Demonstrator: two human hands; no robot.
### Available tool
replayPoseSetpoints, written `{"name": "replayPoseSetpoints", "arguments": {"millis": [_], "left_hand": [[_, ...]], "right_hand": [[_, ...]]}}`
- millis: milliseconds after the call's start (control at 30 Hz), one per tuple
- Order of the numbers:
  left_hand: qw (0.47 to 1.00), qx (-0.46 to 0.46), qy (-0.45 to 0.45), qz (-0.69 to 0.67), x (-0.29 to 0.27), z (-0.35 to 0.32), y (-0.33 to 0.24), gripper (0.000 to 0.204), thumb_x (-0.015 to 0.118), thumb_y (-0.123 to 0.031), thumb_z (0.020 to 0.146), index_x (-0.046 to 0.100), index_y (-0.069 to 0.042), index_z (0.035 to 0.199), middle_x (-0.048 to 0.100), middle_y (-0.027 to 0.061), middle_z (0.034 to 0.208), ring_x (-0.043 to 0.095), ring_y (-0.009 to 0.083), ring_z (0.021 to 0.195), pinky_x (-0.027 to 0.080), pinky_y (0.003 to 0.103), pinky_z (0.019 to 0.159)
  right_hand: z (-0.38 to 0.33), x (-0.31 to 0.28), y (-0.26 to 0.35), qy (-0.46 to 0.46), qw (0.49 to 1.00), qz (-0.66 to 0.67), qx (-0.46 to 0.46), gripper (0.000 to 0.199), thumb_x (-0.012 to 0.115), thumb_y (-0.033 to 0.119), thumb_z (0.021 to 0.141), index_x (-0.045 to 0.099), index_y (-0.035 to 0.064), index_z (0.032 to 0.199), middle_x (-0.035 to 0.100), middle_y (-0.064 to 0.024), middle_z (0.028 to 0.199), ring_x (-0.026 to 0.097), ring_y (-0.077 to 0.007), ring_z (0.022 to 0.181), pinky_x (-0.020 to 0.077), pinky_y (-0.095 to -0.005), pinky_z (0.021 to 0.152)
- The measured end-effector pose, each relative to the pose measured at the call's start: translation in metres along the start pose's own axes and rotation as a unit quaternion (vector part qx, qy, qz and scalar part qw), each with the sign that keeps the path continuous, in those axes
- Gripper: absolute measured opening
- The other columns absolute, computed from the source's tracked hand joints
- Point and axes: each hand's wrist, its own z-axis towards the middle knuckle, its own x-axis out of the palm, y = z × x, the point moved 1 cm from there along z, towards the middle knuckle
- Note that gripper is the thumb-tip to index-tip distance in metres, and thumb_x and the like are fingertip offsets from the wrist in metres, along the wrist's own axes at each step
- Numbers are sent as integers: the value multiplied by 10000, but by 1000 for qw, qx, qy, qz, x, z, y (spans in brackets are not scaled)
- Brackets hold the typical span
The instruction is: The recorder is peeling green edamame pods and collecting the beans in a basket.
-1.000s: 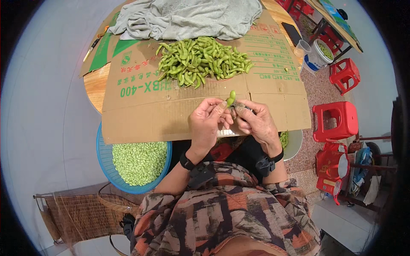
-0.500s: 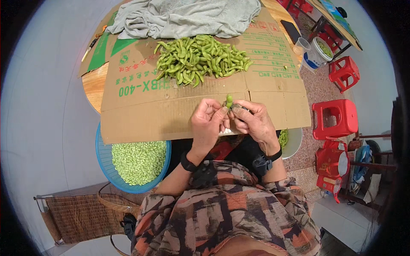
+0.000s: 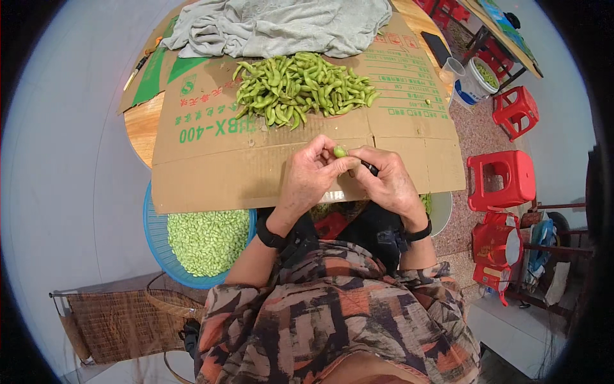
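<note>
Starting at your left: blue basket [image 3: 157, 232] of shelled green beans [image 3: 208, 240] sits low beside your left knee, partly tucked under the edge of the flattened cardboard sheet [image 3: 217, 169] covering the round wooden surface [image 3: 142, 125]. Woven basket [image 3: 121, 323] below it, on the floor.

Centre: your left hand [image 3: 308, 182] and right hand [image 3: 387, 182] meet over the near edge of the cardboard, fingertips touching. Both are pinched on one green bean pod [image 3: 339, 152], held between them just above the cardboard. Left fingers are curled tight, and the right hand also grips a small dark object; can't tell what it is. Black band on each wrist.

Behind the hands: pile of green pods [image 3: 300, 89] mid-cardboard, well apart from your fingers. Grey cloth [image 3: 275, 25] bunched at the far edge.

Right: white bucket [image 3: 474, 80] with greens, red plastic stools [image 3: 502, 179] on the floor.
</note>
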Motion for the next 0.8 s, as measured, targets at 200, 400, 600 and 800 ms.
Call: {"name": "replayPoseSetpoints", "arguments": {"millis": [200, 400, 600, 800], "left_hand": [[994, -67, 83, 23, -15, 0, -17, 131, 630, -107, 905, 562, -4, 948, 606, 33, 766, 539, 44, 638, 421, 198, 523], [957, -109, 61, -261, -14, 5, 4, 174, 590, -87, 927, 513, -6, 1061, 644, 103, 850, 633, 129, 673, 464, 208, 526], [948, -114, 40, -293, -9, -1, -1, 166, 610, -80, 910, 545, 3, 1039, 634, 77, 805, 608, 101, 653, 445, 205, 528], [989, -130, 73, 9, -23, 5, -12, 114, 670, -121, 868, 664, -11, 897, 514, -38, 560, 460, 21, 505, 337, 186, 457]], "right_hand": [[15, -15, -4, 94, 990, 15, 108, 204, 577, 111, 825, 654, -24, 957, 648, -149, 785, 609, -190, 659, 483, -307, 633], [22, -3, -19, -25, 997, -65, -12, 215, 622, 131, 823, 665, -2, 986, 643, -95, 749, 551, -99, 649, 470, -275, 611], [15, 1, -16, -35, 985, 110, 128, 226, 646, 83, 847, 652, -18, 1050, 655, -40, 779, 558, -89, 688, 477, -262, 634], [13, -2, -22, -9, 990, 122, 64, 255, 623, 50, 867, 625, -16, 1114, 602, -11, 735, 519, -61, 652, 453, -238, 592]]}}
